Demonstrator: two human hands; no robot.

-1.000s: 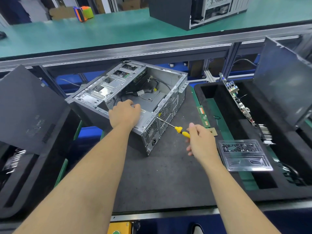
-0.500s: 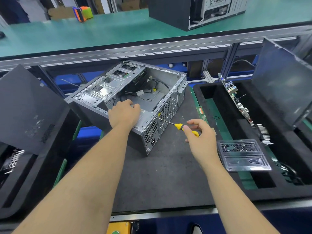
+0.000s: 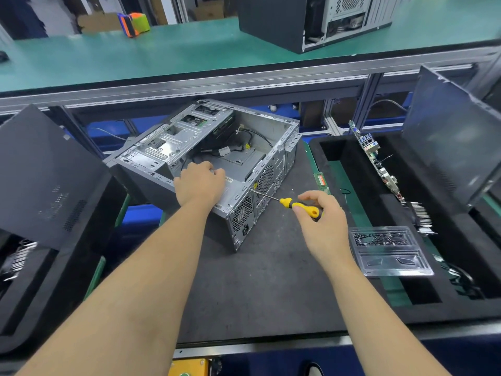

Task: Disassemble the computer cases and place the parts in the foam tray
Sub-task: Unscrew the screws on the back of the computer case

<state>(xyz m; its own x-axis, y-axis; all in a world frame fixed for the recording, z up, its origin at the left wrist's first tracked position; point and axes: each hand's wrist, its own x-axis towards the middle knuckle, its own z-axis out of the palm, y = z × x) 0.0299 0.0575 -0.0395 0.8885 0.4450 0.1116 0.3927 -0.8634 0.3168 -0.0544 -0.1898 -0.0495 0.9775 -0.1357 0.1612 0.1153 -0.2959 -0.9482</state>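
Right hand [image 3: 322,226]: fingers curled round the yellow handle of a screwdriver [image 3: 296,204], thumb on top; it sits just right of the case's rear panel.
Screwdriver: shaft points up and left, tip touching the rear edge of the computer case [image 3: 217,161] near its top corner.
Left hand [image 3: 200,183]: lies on the near upper edge of the case with fingers curled over the rim into the open interior, gripping it.
Computer case: lies on its side on the dark mat [image 3: 257,289], open side up, cables visible inside, rear vents facing the right hand.
Foam tray [image 3: 461,308]: to the right of the mat, well apart from the case; a motherboard [image 3: 379,164] stands on edge in a slot.
Clear plastic tray [image 3: 390,251]: rests on the foam tray's near part, just right of the right hand.
Side panel [image 3: 455,137]: leans upright at the foam tray's far right.
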